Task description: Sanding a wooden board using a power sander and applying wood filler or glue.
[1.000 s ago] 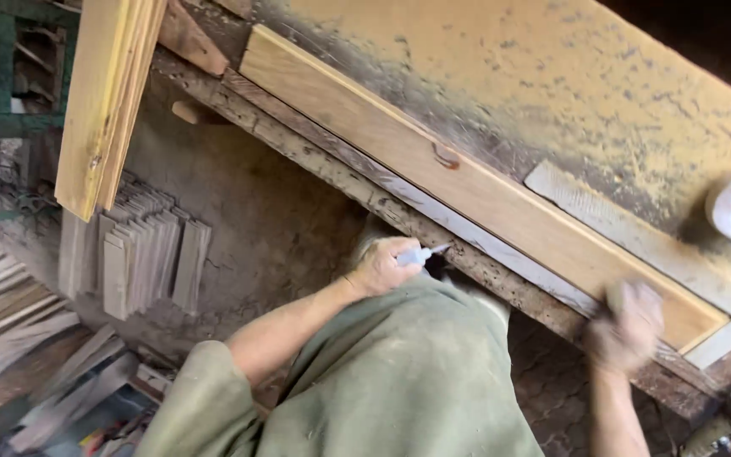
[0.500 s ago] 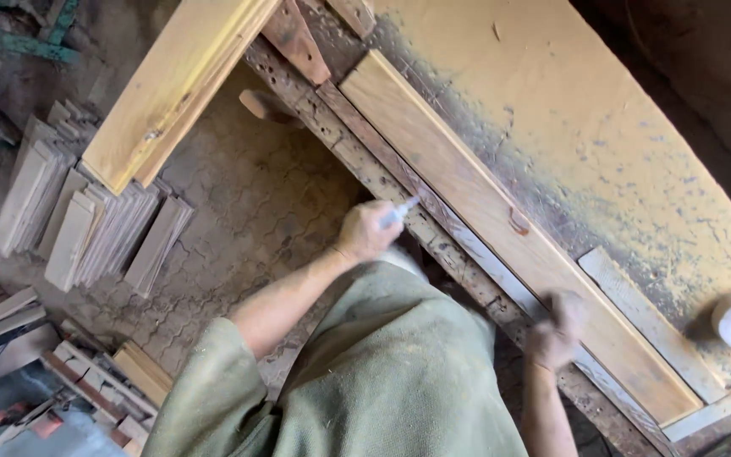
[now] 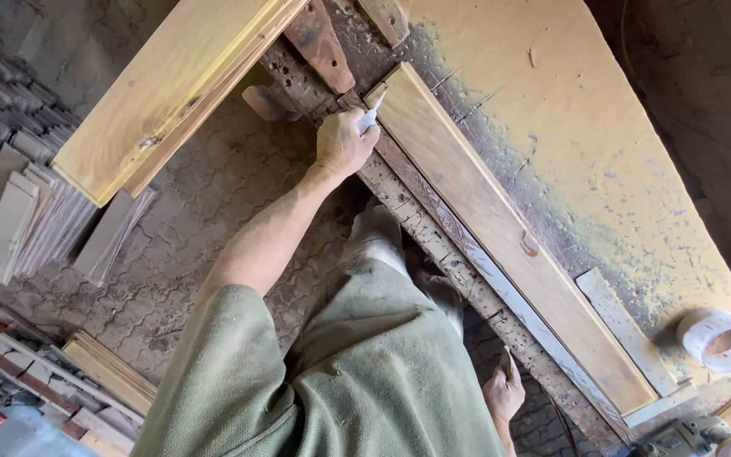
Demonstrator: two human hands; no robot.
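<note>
While the left hand (image 3: 342,142) is clenched around a small white marker (image 3: 371,111) in the upper centre of the frame, its tip meets the near end of a long wooden plank (image 3: 501,228) lying diagonally on the sawdust-covered workbench (image 3: 602,127). Lower right, the right hand (image 3: 503,391) hangs loosely open below the bench edge, grasping nothing. A tape roll (image 3: 721,338) sits at right.

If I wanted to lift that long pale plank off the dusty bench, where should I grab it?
Probably near the middle of the plank, fingers over its long bench-front edge. It lies flat and long, so an end grip would likely tip it; the left hand works at its far end.
</note>
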